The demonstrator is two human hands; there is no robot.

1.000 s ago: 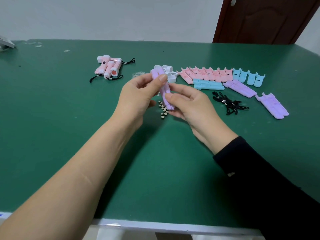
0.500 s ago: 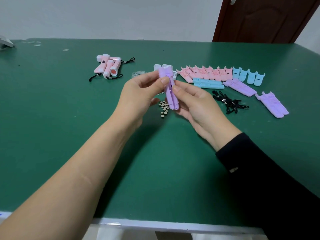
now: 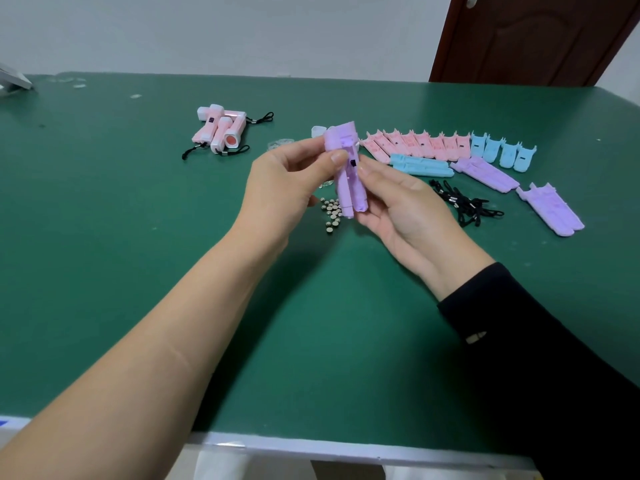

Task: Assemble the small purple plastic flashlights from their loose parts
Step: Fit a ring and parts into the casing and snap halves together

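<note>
Two hands, left (image 3: 287, 178) and right (image 3: 405, 209), pinch the purple flashlight shells (image 3: 346, 188) between them.

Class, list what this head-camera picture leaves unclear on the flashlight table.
1. Head view: whether the purple shells are clipped together; left hand and right hand cover the seam.
2. Head view: white caps, mostly hidden behind the shells.
3. Head view: grey object, cut by the left edge.

1 head-worn view looks forward and down across the table (image 3: 104, 271) (wide-angle, edges bowed), close above the left hand (image 3: 287, 188) and right hand (image 3: 408, 216), reaching the far wall (image 3: 242, 29) and door (image 3: 536, 39).
</note>
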